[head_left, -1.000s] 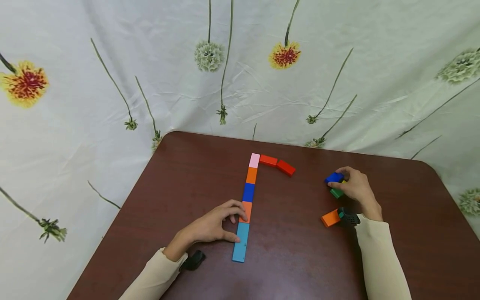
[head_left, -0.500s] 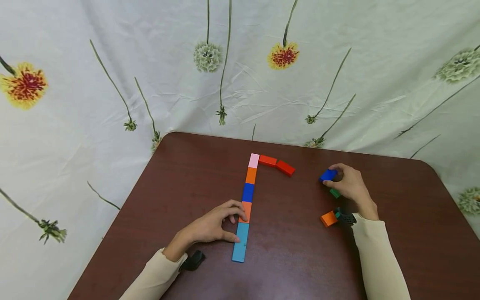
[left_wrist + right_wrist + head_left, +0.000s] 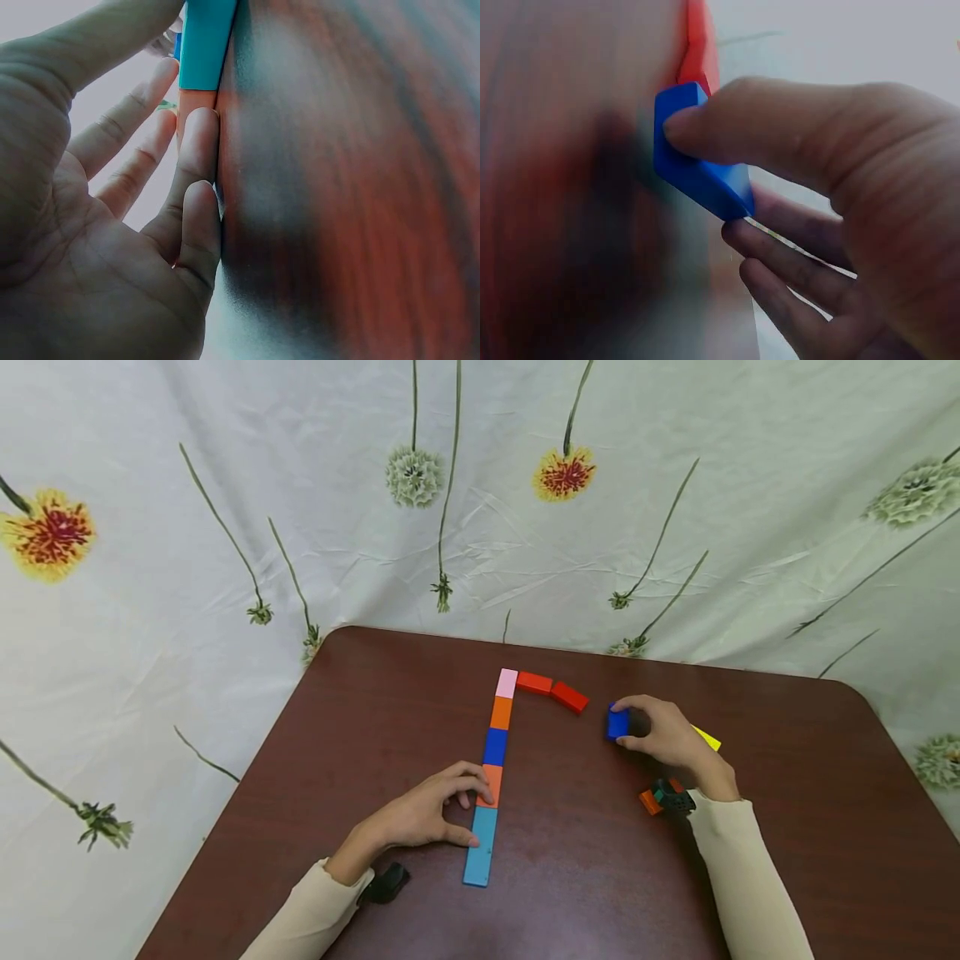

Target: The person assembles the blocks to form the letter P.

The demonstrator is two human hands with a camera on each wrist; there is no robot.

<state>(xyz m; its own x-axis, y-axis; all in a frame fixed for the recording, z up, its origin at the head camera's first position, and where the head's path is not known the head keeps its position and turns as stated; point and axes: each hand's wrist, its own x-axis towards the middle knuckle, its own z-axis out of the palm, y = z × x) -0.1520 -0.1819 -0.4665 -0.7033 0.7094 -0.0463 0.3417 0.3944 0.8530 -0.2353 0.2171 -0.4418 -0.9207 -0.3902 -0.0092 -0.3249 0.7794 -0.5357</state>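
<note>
My right hand pinches a blue wooden block between thumb and fingers, just right of the two red blocks. In the right wrist view the thumb presses on the face of that blue block. My left hand rests beside a straight row of flat blocks, its thumb at the light-blue block and its fingertips over the salmon-orange block. Further up that row lie another blue block, an orange block and a pink block.
A yellow block shows behind my right hand. Partly covered by the right wrist's black band is another orange block. The dark wooden table ends at a flower-printed white cloth.
My right hand has carried the blue block left, away from the green and yellow blocks, toward the red ones. The green block has gone out of sight. My left hand stays put.
</note>
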